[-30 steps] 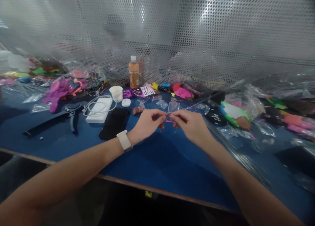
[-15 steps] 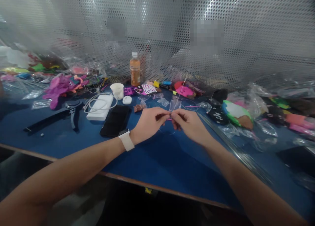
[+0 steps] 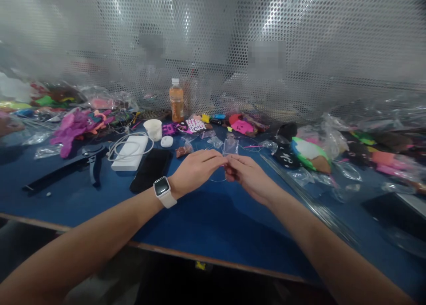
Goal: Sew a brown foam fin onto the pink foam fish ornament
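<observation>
My left hand [image 3: 199, 168] and my right hand [image 3: 248, 174] meet fingertip to fingertip above the blue table [image 3: 213, 225]. Both are closed in a pinch. A thin clear line [image 3: 218, 180] curves out below the fingers, and a bit of pink shows between the hands. The rest of what they pinch is hidden behind the fingers. Just beyond my fingertips lies a small clear plastic bag [image 3: 230, 146]. A white-banded watch [image 3: 162, 187] sits on my left wrist.
Left of my hands are a black phone [image 3: 150, 170], white power bank [image 3: 129, 153] with cable, earbud case [image 3: 167, 141], paper cup [image 3: 153, 130] and dark-handled pliers [image 3: 93, 156]. A drink bottle [image 3: 176, 102] stands behind. To the right lie a thin wire bundle [image 3: 309, 198] and a green-edged piece [image 3: 311, 153].
My left hand has rolled over, so its back and the watch face turn upward. The thin strand that stuck up from my fingers no longer shows. The view has shifted slightly.
</observation>
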`<act>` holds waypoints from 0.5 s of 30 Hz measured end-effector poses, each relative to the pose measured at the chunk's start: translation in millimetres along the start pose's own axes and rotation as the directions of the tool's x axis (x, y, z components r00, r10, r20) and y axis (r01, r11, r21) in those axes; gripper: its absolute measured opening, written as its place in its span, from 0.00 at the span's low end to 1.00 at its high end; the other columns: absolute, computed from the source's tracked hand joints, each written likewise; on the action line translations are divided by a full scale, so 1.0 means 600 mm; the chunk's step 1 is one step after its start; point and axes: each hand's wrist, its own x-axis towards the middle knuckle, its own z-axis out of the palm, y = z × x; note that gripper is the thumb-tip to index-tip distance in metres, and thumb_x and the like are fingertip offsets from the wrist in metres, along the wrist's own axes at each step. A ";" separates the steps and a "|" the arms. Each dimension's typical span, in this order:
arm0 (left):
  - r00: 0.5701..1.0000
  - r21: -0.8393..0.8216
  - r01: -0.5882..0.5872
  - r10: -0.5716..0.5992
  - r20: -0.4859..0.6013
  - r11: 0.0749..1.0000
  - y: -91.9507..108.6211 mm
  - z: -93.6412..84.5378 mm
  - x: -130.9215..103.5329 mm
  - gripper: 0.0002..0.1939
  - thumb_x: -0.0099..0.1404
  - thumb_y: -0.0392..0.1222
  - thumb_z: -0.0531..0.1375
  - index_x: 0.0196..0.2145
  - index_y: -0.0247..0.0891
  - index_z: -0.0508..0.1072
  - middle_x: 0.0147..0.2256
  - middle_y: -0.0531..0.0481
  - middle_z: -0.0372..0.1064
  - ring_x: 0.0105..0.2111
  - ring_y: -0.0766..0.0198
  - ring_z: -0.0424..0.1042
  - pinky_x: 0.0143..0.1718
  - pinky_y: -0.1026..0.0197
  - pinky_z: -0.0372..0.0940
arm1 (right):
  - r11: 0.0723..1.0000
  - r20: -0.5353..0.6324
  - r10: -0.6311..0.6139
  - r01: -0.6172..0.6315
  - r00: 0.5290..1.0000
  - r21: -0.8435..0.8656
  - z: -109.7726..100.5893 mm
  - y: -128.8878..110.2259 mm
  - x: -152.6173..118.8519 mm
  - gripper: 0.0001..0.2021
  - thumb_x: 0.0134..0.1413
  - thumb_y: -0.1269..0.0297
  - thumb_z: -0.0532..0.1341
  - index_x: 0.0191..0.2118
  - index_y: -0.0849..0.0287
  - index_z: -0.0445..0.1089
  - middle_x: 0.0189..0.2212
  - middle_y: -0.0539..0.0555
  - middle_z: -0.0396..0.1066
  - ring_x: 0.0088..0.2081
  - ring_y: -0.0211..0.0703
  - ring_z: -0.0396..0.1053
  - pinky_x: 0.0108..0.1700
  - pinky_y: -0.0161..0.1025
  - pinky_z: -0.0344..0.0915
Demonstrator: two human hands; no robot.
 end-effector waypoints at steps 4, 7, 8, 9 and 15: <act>0.986 -0.103 0.150 -0.156 -0.051 0.983 0.005 -0.006 0.007 0.08 0.75 0.36 0.59 0.42 0.38 0.79 0.41 0.48 0.79 0.41 0.64 0.78 0.44 0.61 0.72 | 0.957 -0.019 -0.149 0.139 0.989 -0.254 -0.004 -0.007 -0.004 0.18 0.70 0.52 0.58 0.29 0.56 0.66 0.22 0.47 0.64 0.25 0.37 0.61 0.30 0.38 0.57; 0.962 -0.193 0.255 -0.269 -0.051 0.948 0.012 -0.007 0.009 0.06 0.74 0.37 0.61 0.42 0.39 0.80 0.39 0.48 0.79 0.39 0.64 0.78 0.42 0.62 0.72 | 0.909 -0.007 -0.223 0.206 0.975 -0.362 -0.008 -0.011 -0.006 0.15 0.71 0.54 0.59 0.32 0.56 0.69 0.24 0.48 0.67 0.27 0.38 0.65 0.32 0.38 0.60; 0.949 -0.236 0.295 -0.312 -0.040 0.926 0.014 -0.007 0.009 0.06 0.73 0.37 0.62 0.42 0.39 0.80 0.39 0.48 0.79 0.38 0.64 0.78 0.42 0.62 0.72 | 0.899 -0.003 -0.238 0.219 0.971 -0.378 -0.009 -0.012 -0.007 0.15 0.70 0.55 0.59 0.32 0.57 0.69 0.24 0.48 0.68 0.27 0.38 0.66 0.32 0.38 0.61; 0.933 -0.289 0.340 -0.360 -0.020 0.895 0.015 -0.007 0.009 0.05 0.72 0.38 0.63 0.42 0.39 0.81 0.39 0.48 0.80 0.38 0.64 0.78 0.41 0.62 0.72 | 0.887 -0.006 -0.254 0.230 0.967 -0.399 -0.010 -0.012 -0.008 0.14 0.70 0.56 0.58 0.33 0.57 0.69 0.24 0.48 0.68 0.27 0.38 0.66 0.32 0.38 0.61; 0.840 -0.567 0.506 -0.522 0.150 0.650 0.012 -0.013 0.014 0.11 0.71 0.45 0.64 0.43 0.34 0.78 0.36 0.46 0.79 0.36 0.64 0.78 0.40 0.62 0.74 | 0.739 -0.076 -0.416 0.289 0.906 -0.609 -0.010 -0.010 -0.011 0.08 0.68 0.63 0.60 0.36 0.57 0.72 0.28 0.49 0.72 0.30 0.40 0.68 0.32 0.38 0.61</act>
